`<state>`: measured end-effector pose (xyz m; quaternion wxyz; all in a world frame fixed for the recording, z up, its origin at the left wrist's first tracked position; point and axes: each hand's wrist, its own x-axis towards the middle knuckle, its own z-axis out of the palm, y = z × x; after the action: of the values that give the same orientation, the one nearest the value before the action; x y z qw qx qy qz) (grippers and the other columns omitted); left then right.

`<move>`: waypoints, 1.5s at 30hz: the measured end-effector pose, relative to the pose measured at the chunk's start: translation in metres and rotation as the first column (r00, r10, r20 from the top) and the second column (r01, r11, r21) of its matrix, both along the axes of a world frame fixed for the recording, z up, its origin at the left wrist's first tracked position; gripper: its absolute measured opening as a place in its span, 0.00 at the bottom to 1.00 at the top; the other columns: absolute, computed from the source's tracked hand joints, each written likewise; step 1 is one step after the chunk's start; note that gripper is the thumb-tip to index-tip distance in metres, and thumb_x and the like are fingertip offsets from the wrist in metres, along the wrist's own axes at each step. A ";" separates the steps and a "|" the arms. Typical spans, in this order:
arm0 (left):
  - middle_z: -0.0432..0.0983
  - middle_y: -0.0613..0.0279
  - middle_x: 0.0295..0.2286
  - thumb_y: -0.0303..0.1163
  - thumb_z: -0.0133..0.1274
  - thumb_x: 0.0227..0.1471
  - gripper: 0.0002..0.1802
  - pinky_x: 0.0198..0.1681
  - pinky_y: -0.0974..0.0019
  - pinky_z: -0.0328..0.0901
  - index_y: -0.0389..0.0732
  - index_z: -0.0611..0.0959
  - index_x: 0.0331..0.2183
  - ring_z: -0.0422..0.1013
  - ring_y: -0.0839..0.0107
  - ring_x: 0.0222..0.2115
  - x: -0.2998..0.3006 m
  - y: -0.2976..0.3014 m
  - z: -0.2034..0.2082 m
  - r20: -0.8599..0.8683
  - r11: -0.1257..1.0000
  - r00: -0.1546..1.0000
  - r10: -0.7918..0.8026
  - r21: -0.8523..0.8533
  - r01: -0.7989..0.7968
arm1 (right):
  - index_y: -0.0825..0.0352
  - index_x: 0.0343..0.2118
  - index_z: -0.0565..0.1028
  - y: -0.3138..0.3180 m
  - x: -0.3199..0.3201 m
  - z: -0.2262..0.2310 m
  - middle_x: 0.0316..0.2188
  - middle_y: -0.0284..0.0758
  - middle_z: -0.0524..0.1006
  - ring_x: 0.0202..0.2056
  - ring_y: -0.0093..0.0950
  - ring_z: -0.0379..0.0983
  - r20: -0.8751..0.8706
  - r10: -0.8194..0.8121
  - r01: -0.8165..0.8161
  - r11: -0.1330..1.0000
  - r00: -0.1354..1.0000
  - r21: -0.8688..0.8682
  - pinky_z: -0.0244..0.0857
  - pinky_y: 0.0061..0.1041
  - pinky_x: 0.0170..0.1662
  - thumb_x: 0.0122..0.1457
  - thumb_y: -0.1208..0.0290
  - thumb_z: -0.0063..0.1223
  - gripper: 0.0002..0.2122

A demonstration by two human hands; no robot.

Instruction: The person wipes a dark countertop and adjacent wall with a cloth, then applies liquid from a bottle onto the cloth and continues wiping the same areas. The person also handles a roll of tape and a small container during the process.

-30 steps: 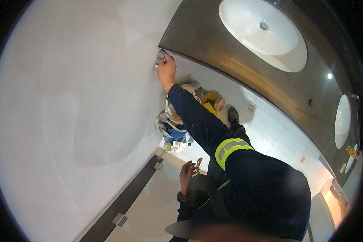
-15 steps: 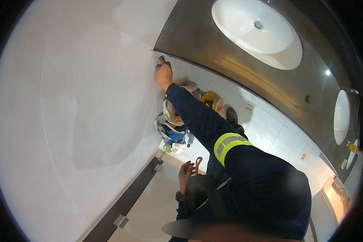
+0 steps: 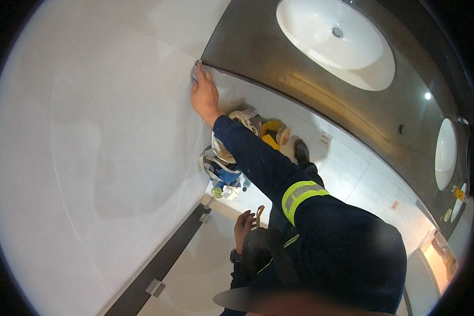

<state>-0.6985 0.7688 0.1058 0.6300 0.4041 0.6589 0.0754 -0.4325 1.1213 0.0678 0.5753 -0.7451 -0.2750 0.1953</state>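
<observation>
"Head view: our hands?"
"Our right hand (image 3: 205, 98) pinches a grey cloth (image 3: 195, 73) on the wall (image 3: 116, 131); we can't tell if our left hand (image 3: 242, 227) grips."
"Writing?"
"Too small. The strapped bag (image 3: 224, 162) maybe holds blue stuff (image 3: 228, 175)."

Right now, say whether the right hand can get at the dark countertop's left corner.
Probably yes: the right hand, with a grey cloth at the white wall, is close to the dark countertop's corner, and nothing visible blocks it.

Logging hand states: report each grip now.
Left hand: partly curled beside a tan loop; whether it's holding it cannot be told.
Right hand: holding a grey cloth against the wall.
</observation>
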 end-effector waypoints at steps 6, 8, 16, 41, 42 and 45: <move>0.79 0.54 0.43 0.40 0.53 0.64 0.23 0.44 0.67 0.69 0.32 0.76 0.53 0.74 0.68 0.40 -0.009 -0.005 -0.023 0.077 1.000 0.997 0.007 0.000 -0.007 | 0.72 0.64 0.63 0.000 0.014 0.001 0.49 0.50 0.71 0.50 0.50 0.71 0.038 0.003 -0.004 0.999 0.999 0.034 0.67 0.42 0.53 0.61 0.76 0.49 0.26; 0.78 0.50 0.45 0.37 0.53 0.64 0.22 0.46 0.64 0.71 0.33 0.76 0.54 0.76 0.65 0.43 0.000 0.002 -0.014 0.024 0.998 0.998 -0.059 -0.004 0.059 | 0.72 0.63 0.63 -0.001 0.009 0.007 0.49 0.51 0.72 0.50 0.50 0.71 0.025 0.004 -0.006 0.997 1.000 0.082 0.67 0.43 0.53 0.61 0.76 0.49 0.26; 0.78 0.49 0.47 0.35 0.54 0.64 0.22 0.46 0.62 0.73 0.33 0.76 0.54 0.76 0.64 0.44 0.003 0.006 -0.011 -0.015 0.994 0.994 -0.107 -0.014 0.106 | 0.71 0.49 0.76 -0.027 0.002 -0.072 0.44 0.49 0.76 0.42 0.43 0.75 -0.417 0.032 -0.046 0.999 0.909 -0.025 0.69 0.36 0.46 0.62 0.72 0.52 0.14; 0.79 0.55 0.44 0.39 0.52 0.65 0.21 0.43 0.66 0.68 0.35 0.77 0.53 0.74 0.70 0.41 -0.013 0.005 -0.015 -0.070 0.998 0.998 -0.007 -0.057 0.003 | 0.66 0.45 0.77 0.038 -0.015 -0.035 0.36 0.31 0.78 0.34 0.23 0.74 -0.864 -0.049 0.583 0.757 0.502 0.295 0.69 0.23 0.39 0.60 0.78 0.57 0.11; 0.79 0.55 0.44 0.39 0.52 0.65 0.21 0.44 0.66 0.68 0.35 0.76 0.53 0.74 0.70 0.41 -0.013 0.003 -0.015 -0.058 0.997 0.998 0.022 -0.074 -0.026 | 0.66 0.45 0.77 0.040 -0.010 -0.039 0.36 0.31 0.78 0.34 0.23 0.74 -0.873 -0.075 0.598 0.757 0.481 0.264 0.69 0.23 0.39 0.60 0.79 0.56 0.11; 0.79 0.55 0.44 0.40 0.52 0.65 0.22 0.44 0.66 0.69 0.35 0.76 0.54 0.74 0.69 0.42 -0.029 0.003 -0.024 -0.028 0.999 0.999 -0.033 -0.037 0.032 | 0.68 0.45 0.76 0.045 0.002 -0.052 0.36 0.32 0.78 0.34 0.23 0.75 -0.894 -0.142 0.639 0.746 0.425 0.185 0.70 0.23 0.39 0.59 0.79 0.55 0.11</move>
<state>-0.7276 0.7715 0.0814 0.6290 0.4044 0.6622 0.0473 -0.4304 1.1667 0.0158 0.8347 -0.4223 0.1846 0.3014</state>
